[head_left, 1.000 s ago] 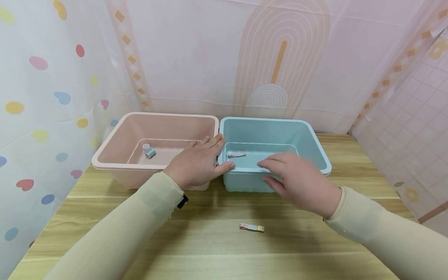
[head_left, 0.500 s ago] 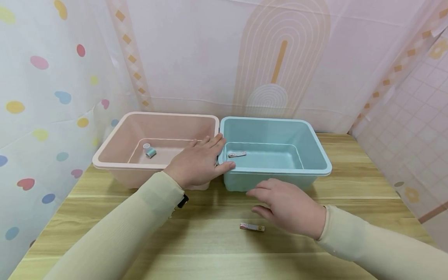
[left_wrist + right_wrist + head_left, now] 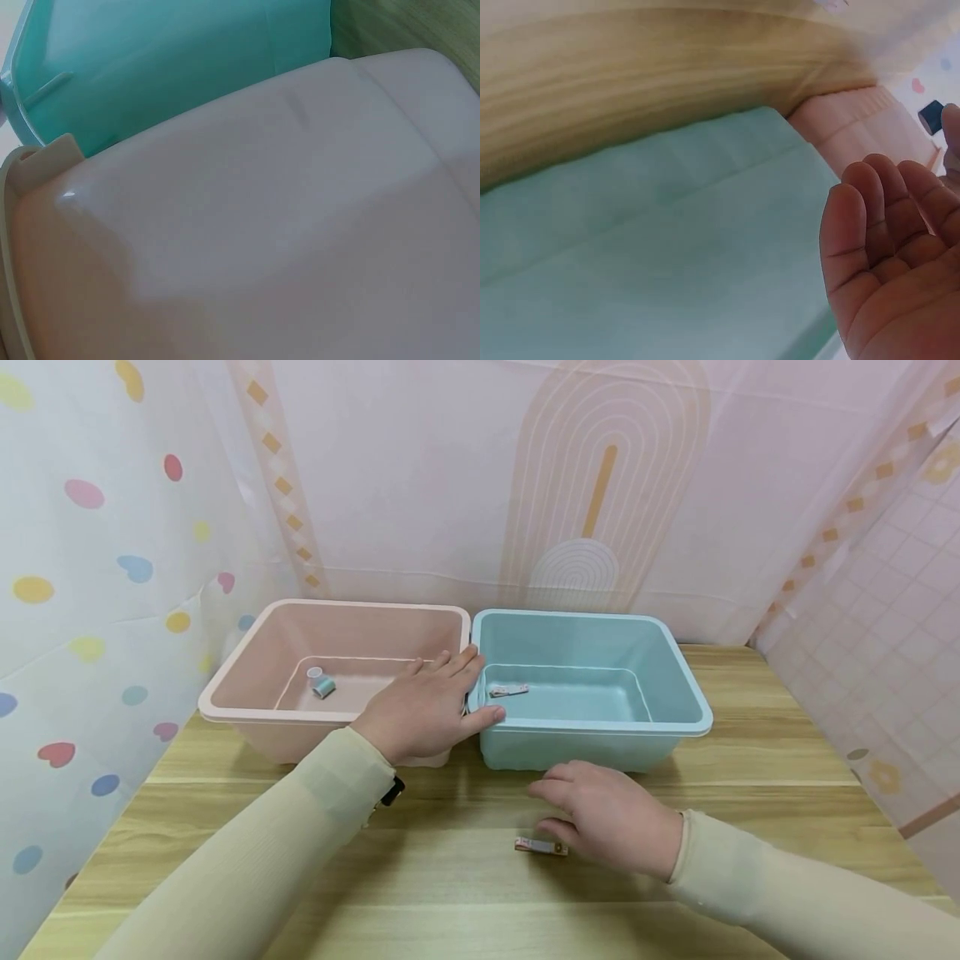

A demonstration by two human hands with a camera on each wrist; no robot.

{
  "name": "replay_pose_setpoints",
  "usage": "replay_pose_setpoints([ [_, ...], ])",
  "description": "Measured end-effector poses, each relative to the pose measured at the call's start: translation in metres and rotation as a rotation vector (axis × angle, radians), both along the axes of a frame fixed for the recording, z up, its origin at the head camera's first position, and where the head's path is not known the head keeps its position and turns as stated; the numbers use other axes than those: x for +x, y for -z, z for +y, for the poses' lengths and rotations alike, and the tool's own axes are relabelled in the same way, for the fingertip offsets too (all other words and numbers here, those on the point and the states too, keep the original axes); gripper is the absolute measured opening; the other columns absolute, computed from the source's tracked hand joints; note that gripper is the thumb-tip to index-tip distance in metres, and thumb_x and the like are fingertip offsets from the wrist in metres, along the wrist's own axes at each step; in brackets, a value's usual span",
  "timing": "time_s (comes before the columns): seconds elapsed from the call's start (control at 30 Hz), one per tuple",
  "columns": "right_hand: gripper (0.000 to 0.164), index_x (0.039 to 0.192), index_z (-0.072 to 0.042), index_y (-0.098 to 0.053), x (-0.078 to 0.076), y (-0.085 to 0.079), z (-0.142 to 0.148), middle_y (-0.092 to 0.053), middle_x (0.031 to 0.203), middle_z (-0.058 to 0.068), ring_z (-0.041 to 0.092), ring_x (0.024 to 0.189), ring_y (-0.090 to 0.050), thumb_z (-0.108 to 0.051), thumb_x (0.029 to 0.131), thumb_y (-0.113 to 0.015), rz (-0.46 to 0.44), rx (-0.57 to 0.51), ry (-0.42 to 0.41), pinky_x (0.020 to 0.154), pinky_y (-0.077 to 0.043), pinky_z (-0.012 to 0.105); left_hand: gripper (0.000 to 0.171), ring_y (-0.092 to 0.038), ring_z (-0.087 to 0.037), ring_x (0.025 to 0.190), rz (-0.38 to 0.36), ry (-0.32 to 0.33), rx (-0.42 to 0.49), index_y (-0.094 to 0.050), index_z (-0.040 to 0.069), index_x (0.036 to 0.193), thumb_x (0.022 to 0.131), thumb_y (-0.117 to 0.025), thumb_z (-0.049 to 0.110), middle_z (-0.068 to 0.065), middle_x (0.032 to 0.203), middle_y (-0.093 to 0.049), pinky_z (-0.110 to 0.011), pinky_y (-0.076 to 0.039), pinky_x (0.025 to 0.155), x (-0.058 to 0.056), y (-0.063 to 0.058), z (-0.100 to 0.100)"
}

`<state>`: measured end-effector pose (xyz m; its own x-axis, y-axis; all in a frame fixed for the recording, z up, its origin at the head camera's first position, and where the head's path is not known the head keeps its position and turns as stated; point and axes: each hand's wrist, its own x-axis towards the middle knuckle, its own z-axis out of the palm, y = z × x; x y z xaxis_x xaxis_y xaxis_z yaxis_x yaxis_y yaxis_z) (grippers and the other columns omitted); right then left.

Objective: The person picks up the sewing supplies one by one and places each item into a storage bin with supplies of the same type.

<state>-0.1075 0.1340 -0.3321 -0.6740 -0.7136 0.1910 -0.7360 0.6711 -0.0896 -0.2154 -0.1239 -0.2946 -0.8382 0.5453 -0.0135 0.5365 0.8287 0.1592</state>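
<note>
My left hand (image 3: pixel 423 706) lies flat with spread fingers over the adjoining rims of a pink bin (image 3: pixel 375 718) and a light blue bin (image 3: pixel 592 727). In front of the blue bin, my right hand (image 3: pixel 607 818) hovers low over the table, its fingers loosely bent and holding nothing. Its thumb is close to a small slim strip (image 3: pixel 540 846) with a reddish pattern, pale middle and yellowish end; contact cannot be told. A similar slim strip (image 3: pixel 508 691) lies inside the blue bin. The pink bin holds a small teal spool-like cylinder (image 3: pixel 324 687) beside a whitish round piece (image 3: pixel 314 674).
The bins stand side by side on a wood-grain table (image 3: pixel 450 902), close to the patterned back curtain (image 3: pixel 405 485). A dotted curtain (image 3: pixel 90 610) hangs at the left and a checked one (image 3: pixel 885 610) at the right.
My right hand has come from the blue bin's front rim down and toward me, stopping beside the slim strip on the table. My left hand stays on the rims.
</note>
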Motion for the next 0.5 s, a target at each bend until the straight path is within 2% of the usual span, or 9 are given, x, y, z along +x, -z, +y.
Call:
replay_pose_setpoints([
  [0.27,0.035,0.123,-0.009,-0.075,0.001,0.010,0.000,-0.074,0.111,0.000,0.016,0.101,-0.071,-0.027,0.094,-0.082,-0.022,0.008,-0.003,0.090,-0.060,0.034,0.094,-0.023,-0.036,0.163,-0.002,-0.001,-0.001,-0.022,0.014,0.169,0.102,-0.031,0.078,-0.005,0.178,-0.017,-0.060,-0.017,0.132,0.000,0.000,0.000],
  [0.5,0.041,0.131,-0.014,-0.073,0.001,0.016,0.001,-0.073,0.112,-0.001,0.014,0.098,-0.069,-0.031,0.095,-0.081,-0.032,0.019,0.005,0.086,-0.060,0.032,0.093,-0.024,-0.036,0.163,0.006,0.000,0.000,-0.023,0.014,0.169,0.102,-0.030,0.078,-0.005,0.178,-0.017,-0.060,-0.018,0.131,0.000,0.001,0.000],
])
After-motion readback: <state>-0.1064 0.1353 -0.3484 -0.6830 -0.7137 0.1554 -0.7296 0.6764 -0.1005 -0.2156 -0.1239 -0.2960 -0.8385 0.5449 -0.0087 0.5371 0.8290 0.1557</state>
